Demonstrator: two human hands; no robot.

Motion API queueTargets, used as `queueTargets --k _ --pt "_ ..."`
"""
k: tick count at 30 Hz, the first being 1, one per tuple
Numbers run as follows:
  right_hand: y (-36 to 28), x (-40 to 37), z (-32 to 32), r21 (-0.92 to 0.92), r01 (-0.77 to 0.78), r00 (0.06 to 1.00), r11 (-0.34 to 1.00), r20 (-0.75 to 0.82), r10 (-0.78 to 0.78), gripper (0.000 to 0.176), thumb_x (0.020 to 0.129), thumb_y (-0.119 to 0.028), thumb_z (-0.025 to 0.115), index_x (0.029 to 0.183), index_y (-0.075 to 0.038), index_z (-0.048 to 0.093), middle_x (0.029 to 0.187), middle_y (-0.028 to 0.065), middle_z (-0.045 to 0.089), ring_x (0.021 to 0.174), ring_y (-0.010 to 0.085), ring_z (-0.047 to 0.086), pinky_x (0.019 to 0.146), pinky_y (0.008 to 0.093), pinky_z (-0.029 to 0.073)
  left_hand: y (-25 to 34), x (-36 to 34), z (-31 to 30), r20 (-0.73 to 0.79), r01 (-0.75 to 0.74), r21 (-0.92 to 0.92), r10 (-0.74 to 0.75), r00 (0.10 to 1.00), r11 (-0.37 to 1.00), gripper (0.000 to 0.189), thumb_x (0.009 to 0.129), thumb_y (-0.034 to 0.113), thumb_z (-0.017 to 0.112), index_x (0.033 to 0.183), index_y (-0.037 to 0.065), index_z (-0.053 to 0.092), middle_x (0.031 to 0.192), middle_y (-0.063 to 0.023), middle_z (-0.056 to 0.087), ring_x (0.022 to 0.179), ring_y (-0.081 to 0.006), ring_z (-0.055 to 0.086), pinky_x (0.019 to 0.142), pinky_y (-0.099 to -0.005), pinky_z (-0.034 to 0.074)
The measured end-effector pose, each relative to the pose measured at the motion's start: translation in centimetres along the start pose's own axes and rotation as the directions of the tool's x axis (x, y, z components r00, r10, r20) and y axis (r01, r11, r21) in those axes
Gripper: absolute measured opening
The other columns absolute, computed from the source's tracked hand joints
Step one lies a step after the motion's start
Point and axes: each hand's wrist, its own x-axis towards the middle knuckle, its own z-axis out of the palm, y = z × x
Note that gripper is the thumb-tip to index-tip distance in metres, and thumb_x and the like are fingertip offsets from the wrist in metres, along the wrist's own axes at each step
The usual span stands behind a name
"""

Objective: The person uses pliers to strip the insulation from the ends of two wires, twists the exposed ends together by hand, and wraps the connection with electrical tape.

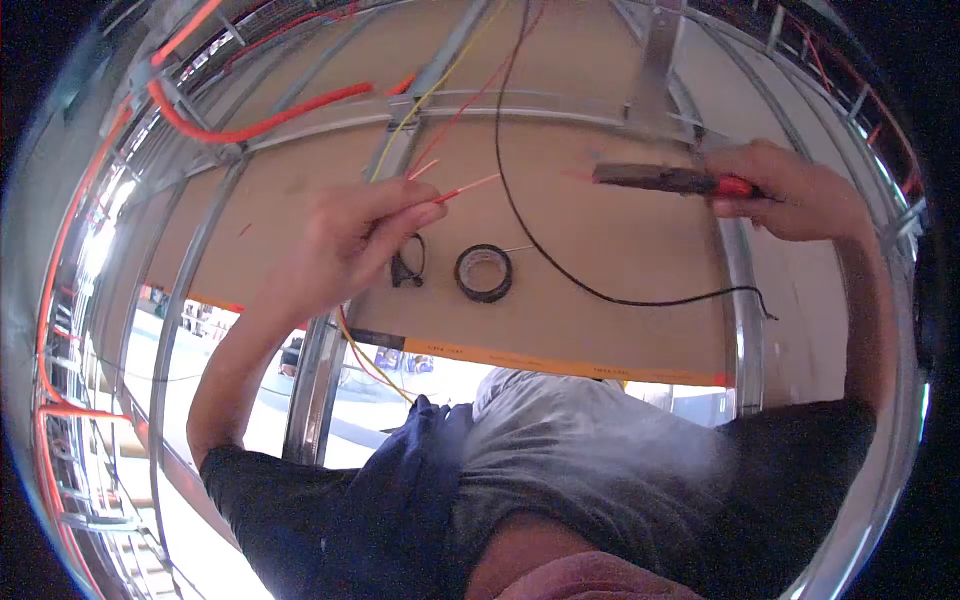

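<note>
Between the thumb and fingers of my left hand (365, 235) are red electrical wires (462, 189), their ends stripped bare and pointing to the right. My right hand (785, 190) is closed around the red handles of a pair of pliers (650, 177). The dark jaws point left, apart from the wire ends; a faint reddish streak shows just off their tip. Below the hands, a roll of black electrical tape (484, 273) lies on the brown board (620, 240). Beside it is a small dark looped object (407, 262) that I cannot make out.
A black cable (560, 265) hangs down and curves right across the board. Yellow wire (430, 92) runs down near my left hand. Orange corrugated conduit (260, 130) bends at upper left. Metal studs (318, 400) frame the board on both sides.
</note>
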Motion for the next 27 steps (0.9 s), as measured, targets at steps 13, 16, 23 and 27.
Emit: queueTargets --k 13,16,23,27 --pt "1.5 1.9 0.7 0.036 0.015 0.999 0.999 0.043 -0.017 0.019 0.089 -0.009 0.06 0.108 -0.004 0.061 0.083 0.0052 0.059 0.065 0.0132 0.058 0.057 0.0289 0.05 0.2 0.1 0.8 -0.107 0.009 -0.079 -0.017 0.994 0.997 0.015 0.095 0.01 0.063 0.102 0.0 0.071 0.079 -0.0094 0.068 0.066 -0.0138 0.061 0.06 -0.0269 0.047" --pt "-0.2 1.5 0.7 0.178 -0.131 0.984 0.975 0.145 0.106 0.018 0.088 -0.006 0.059 0.106 -0.002 0.06 0.082 0.0083 0.059 0.071 0.0203 0.06 0.064 0.0337 0.05 0.6 0.3 0.9 0.021 0.181 -0.042 -0.181 0.983 0.983 0.019 0.098 0.015 0.06 0.105 0.002 0.071 0.091 -0.0104 0.072 0.082 -0.0167 0.068 0.072 -0.029 0.051" --pt "-1.5 2.1 1.6 -0.077 0.069 0.998 0.995 0.0 -0.069 0.02 0.085 -0.002 0.06 0.105 0.0 0.059 0.086 0.016 0.06 0.085 0.0342 0.058 0.078 0.044 0.044 0.5 1.0 1.9 0.01 0.151 -0.074 -0.151 0.989 0.986 0.019 0.099 0.014 0.058 0.106 0.0 0.07 0.097 -0.0107 0.072 0.084 -0.0167 0.068 0.076 -0.0283 0.052" --pt "-0.4 2.8 1.5 -0.115 0.006 0.998 0.993 0.055 0.0 0.019 0.086 -0.003 0.061 0.104 -0.001 0.06 0.09 0.0162 0.062 0.089 0.0335 0.06 0.081 0.0429 0.045 0.1 0.7 1.8 0.004 0.117 -0.14 -0.117 0.993 0.983 0.02 0.099 0.013 0.058 0.106 -0.001 0.07 0.098 -0.0112 0.072 0.089 -0.0175 0.068 0.078 -0.0289 0.052"
